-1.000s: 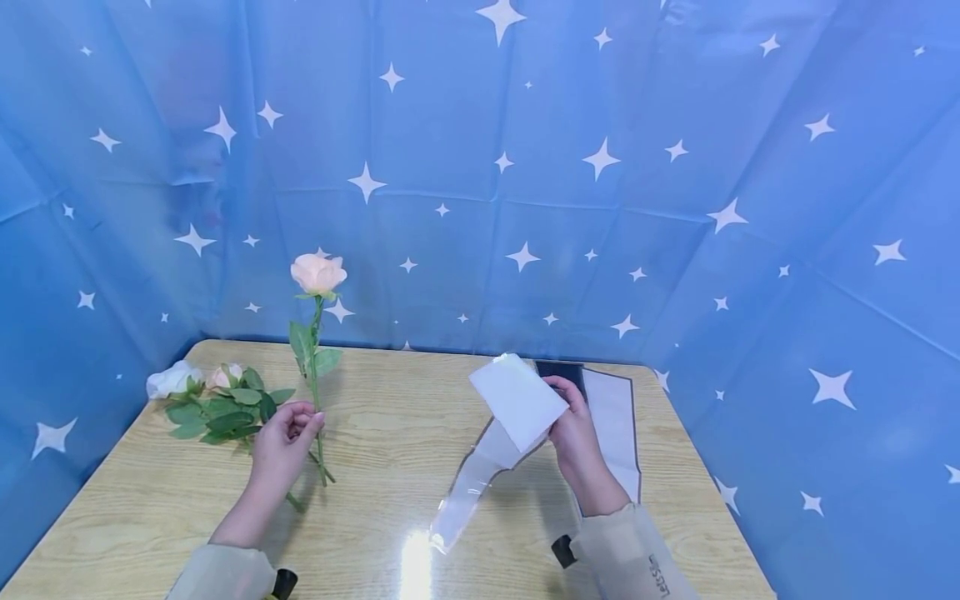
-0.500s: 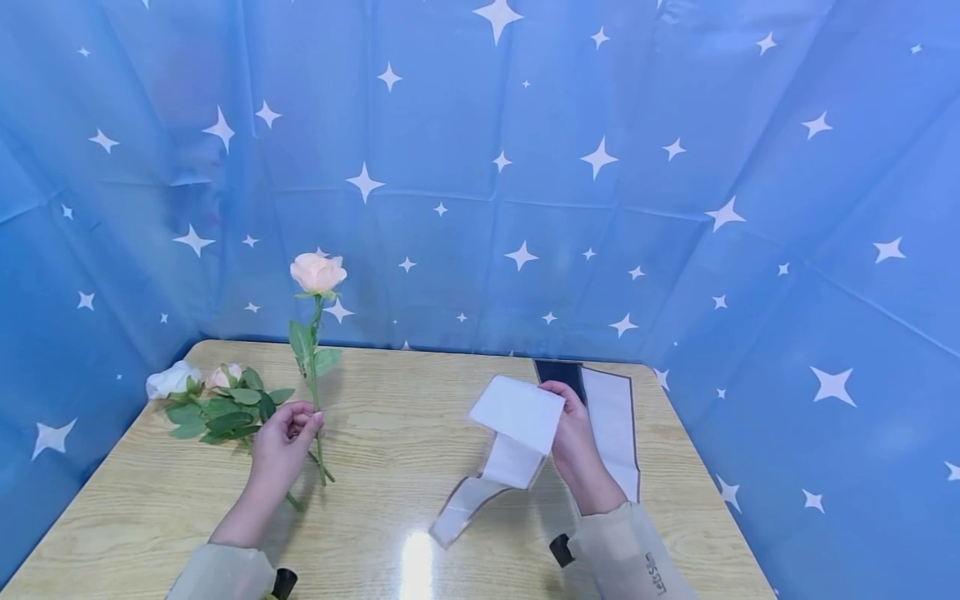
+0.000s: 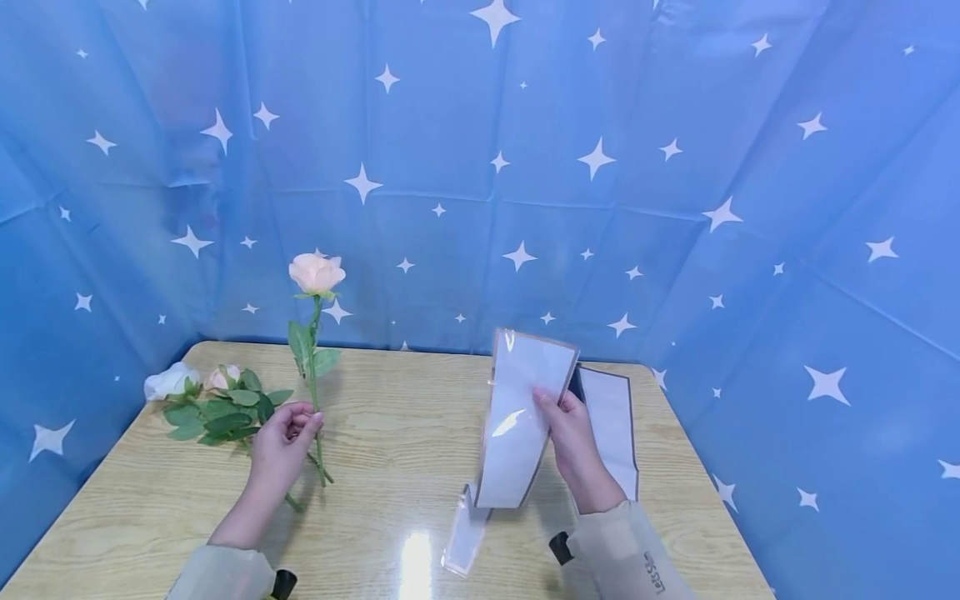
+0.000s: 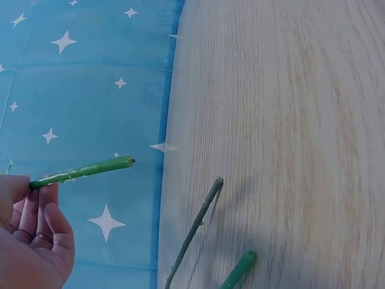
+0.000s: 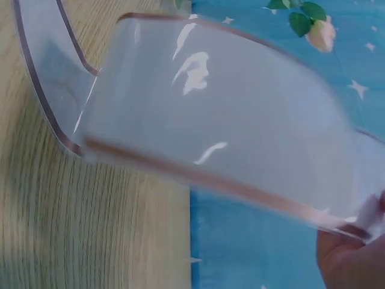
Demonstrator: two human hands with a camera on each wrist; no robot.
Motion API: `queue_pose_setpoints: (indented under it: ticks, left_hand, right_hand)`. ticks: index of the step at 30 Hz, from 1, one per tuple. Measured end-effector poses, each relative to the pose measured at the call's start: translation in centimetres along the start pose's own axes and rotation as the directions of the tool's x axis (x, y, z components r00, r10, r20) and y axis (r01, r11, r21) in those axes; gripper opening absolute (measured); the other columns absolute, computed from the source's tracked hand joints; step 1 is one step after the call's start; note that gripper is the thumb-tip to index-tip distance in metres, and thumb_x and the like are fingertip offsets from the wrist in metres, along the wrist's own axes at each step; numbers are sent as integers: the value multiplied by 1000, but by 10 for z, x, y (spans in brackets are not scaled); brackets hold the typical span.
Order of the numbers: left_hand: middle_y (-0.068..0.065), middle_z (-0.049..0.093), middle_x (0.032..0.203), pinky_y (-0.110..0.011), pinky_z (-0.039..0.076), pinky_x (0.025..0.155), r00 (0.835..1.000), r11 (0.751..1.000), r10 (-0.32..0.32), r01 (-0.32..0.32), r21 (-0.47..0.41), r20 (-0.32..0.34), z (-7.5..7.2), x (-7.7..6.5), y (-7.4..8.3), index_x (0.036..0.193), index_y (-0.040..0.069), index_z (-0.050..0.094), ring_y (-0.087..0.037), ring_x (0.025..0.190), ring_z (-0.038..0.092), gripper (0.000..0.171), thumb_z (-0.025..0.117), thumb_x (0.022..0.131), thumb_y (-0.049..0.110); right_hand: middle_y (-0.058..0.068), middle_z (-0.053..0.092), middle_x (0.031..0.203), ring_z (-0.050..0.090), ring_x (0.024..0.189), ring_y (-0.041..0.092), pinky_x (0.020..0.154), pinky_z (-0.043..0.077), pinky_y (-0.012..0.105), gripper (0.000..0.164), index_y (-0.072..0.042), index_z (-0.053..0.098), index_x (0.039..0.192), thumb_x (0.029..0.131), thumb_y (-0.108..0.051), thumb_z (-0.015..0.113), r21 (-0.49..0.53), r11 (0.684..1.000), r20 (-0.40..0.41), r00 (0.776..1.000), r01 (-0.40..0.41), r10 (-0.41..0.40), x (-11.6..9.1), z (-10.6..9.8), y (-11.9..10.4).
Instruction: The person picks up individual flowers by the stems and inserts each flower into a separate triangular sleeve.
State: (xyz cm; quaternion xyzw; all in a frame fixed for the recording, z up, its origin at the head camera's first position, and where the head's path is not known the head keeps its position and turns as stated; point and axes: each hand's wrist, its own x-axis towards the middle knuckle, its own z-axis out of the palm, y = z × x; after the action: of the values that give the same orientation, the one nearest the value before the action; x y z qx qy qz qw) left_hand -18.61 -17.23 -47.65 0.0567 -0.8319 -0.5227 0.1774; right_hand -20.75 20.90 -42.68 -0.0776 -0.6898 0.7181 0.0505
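Showing, at far left, a white bloom [image 3: 169, 382] and a small pink bloom [image 3: 223, 377], lying on the table [image 3: 397, 417] with bunched leaves [image 3: 232, 414]. Next, pinching a rose [image 3: 326, 361] upright in the left hand [image 3: 281, 450], low on the stem [image 4: 90, 169], with no gap seen between thumb, stem and fingertips. Probably light, with a thin, springy stem and soft, crushable petals [image 3: 322, 267]; best taken low on the bare stem. Further right, well apart from the rose, gripping a sheet [image 3: 525, 417] in the right hand [image 3: 579, 442], raised above the table and pinned near the right edge under the thumb; presumably backed by the fingers, mostly hidden. Apparently folded below into a tail [image 3: 468, 533]; cannot tell whether touching the table. Likely feather-light, floppy, slick and quick to crease; best taken by the edging [image 5: 198, 177] with a broad, gentle pinch. At far right, showing a second sheet [image 3: 611, 425] beside a dark panel [image 3: 576, 385].
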Motion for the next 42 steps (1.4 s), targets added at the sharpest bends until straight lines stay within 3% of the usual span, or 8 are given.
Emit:
queue_pose_setpoints:
  ticks: [4,10,20,27,33,38,42]
  left_hand:
    - [-12,68,84,-11,44,58,1000,1000,9,-9,-5,-5,0,0,-1,101,1,62,7,65,54,17,65,90,13]
    - [-8,67,81,-11,43,58,1000,999,23,-24,-21,-10,1,0,2,101,1,62,5,65,54,17,65,90,14]
    - [-9,66,83,-10,47,63,1000,996,18,-16,-86,14,1,-2,14,103,-1,61,5,71,58,20,65,90,15]
    - [-10,65,85,-13,49,64,998,993,34,-27,-117,51,4,0,28,106,2,60,0,74,59,22,63,92,18]
    - [-15,66,84,-12,48,61,996,978,69,-57,-200,53,7,1,45,104,-3,61,0,71,60,18,64,90,9]
    - [-18,65,81,-12,48,59,995,972,87,-75,-225,47,5,-5,70,100,-7,60,-5,69,62,14,62,89,1]
    - [-18,64,83,-12,48,60,996,975,68,-55,-214,56,4,-9,82,101,-7,60,-8,72,62,15,61,91,3]
  right_hand:
    - [-8,66,94,64,89,6,81,51,23,31,2,54,118,93,-15,60,31,999,-8,1000,19,-19,2,3,1]
    - [-10,67,92,63,89,7,81,51,21,27,-5,59,108,87,-19,69,27,999,-88,996,32,-29,3,7,-2]
    - [-9,68,82,64,78,8,73,52,20,35,5,62,109,86,-20,71,30,999,-163,986,28,-22,3,11,-10]
    - [-7,70,79,67,74,7,71,54,21,33,6,64,104,86,-21,70,24,998,-160,986,59,-54,0,15,-13]
    - [-6,71,80,68,74,7,70,55,21,35,9,63,106,89,-21,67,33,995,-128,988,93,-88,-4,19,-15]
    - [-3,67,98,65,86,7,76,54,22,34,2,56,120,92,-16,62,40,991,-76,989,131,-128,-4,22,-14]
    - [2,64,105,64,92,10,79,54,24,35,-4,54,120,89,-15,67,57,991,-70,990,124,-120,-2,25,-13]
